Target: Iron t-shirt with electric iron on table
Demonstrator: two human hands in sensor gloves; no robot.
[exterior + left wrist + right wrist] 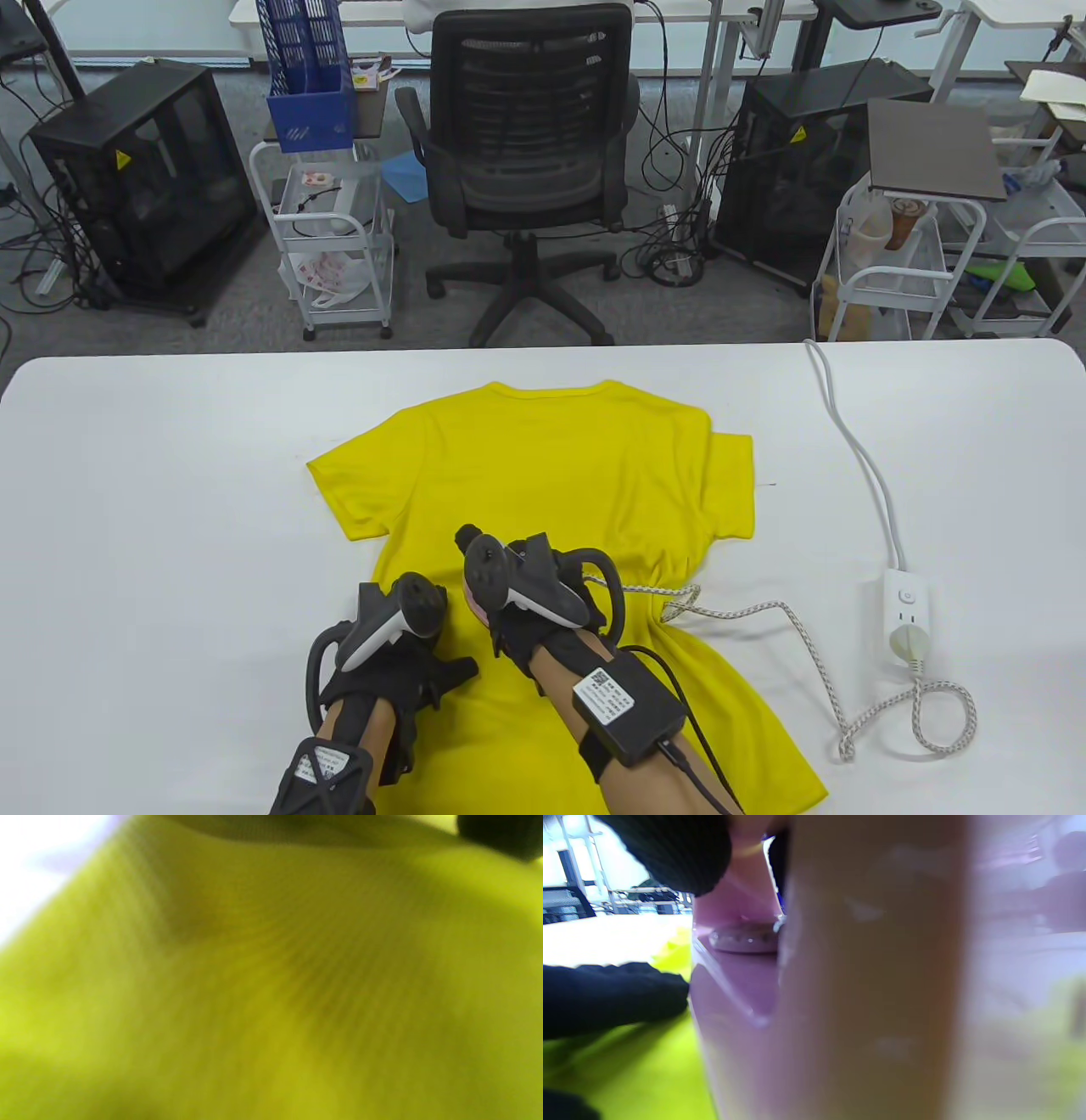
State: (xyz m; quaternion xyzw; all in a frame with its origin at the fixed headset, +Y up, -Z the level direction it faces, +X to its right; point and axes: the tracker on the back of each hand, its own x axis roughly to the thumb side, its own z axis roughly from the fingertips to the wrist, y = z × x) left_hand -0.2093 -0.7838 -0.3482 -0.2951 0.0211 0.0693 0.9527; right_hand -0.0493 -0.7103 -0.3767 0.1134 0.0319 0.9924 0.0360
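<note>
A yellow t-shirt [543, 475] lies flat on the white table [170, 509], collar at the far side. My right hand [543, 594] grips a pink electric iron [473, 599] that sits on the shirt's lower middle; the hand and tracker hide most of the iron. In the right wrist view the pink iron body [742, 984] fills the frame with gloved fingers [670, 853] around it. My left hand [399, 654] rests flat on the shirt just left of the iron. The left wrist view shows only blurred yellow fabric [271, 984] up close.
The iron's braided cord [764, 611] runs right across the table in a loop to a white power strip [908, 611], whose cable [848, 433] leads off the far edge. An office chair [526, 153] and carts stand beyond the table.
</note>
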